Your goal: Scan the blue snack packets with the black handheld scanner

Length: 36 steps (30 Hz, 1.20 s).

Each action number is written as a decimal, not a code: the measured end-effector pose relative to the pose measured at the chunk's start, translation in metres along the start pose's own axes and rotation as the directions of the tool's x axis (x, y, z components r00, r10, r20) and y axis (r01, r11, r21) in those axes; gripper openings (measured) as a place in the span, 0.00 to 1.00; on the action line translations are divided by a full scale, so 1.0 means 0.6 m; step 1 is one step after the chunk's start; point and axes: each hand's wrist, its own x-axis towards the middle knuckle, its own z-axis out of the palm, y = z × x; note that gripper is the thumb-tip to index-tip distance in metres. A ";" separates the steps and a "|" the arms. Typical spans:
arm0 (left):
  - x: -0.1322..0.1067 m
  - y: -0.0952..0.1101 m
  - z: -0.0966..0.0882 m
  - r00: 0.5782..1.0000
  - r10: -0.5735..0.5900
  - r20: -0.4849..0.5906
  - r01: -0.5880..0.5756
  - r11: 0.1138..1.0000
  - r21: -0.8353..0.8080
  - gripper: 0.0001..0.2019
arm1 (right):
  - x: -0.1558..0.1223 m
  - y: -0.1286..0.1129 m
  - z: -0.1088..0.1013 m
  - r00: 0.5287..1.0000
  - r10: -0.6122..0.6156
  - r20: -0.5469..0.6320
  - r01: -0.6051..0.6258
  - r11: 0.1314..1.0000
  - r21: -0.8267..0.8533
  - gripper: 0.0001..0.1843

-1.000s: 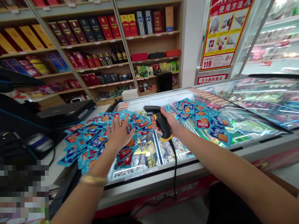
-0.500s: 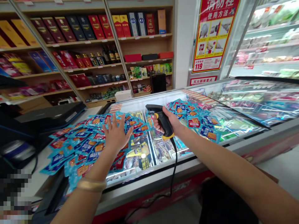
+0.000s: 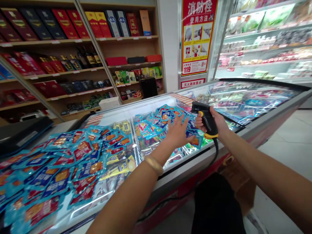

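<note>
My right hand (image 3: 218,122) is closed round the grip of a black and yellow barcode scanner (image 3: 208,120), whose cable hangs down in front of the freezer. With fingers spread, my left hand (image 3: 177,131) is over the right-hand pile of blue snack packets (image 3: 164,113) on the glass; whether it touches them I cannot tell. Nothing shows in its grasp, and it hides part of that pile. A larger heap of similar blue and red packets (image 3: 83,149) spreads over the left end of the glass.
Beneath the packets is a glass-topped chest freezer (image 3: 179,169) with frozen goods inside. Boxed bottles line the wooden shelves (image 3: 129,38) behind it. A white box (image 3: 109,103) and a dark device (image 3: 24,133) stand beyond. A cardboard box (image 3: 240,188) sits on the floor.
My left hand has moved right, from the left heap to the right pile. The scanner has shifted right in my right hand. The view has turned to the right.
</note>
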 end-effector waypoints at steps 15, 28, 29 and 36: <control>0.000 -0.050 0.013 0.979 0.017 0.202 -0.023 0.999 0.025 0.34 | 0.035 0.021 -0.018 1.000 0.001 0.012 -0.002 0.999 0.046 0.29; -0.091 -0.126 0.006 0.981 -0.104 -0.162 0.081 0.986 -0.144 0.17 | 0.078 0.105 0.045 0.988 0.094 0.126 -0.103 0.992 0.070 0.28; -0.094 -0.127 0.003 0.973 -0.139 -0.186 0.111 0.982 -0.155 0.17 | 0.077 0.105 0.044 0.988 0.084 0.128 -0.094 0.993 0.070 0.29; -0.110 -0.152 -0.032 0.770 -0.605 -0.204 0.425 0.724 -0.543 0.22 | 0.076 0.104 0.055 0.989 0.052 0.142 -0.059 0.997 0.046 0.31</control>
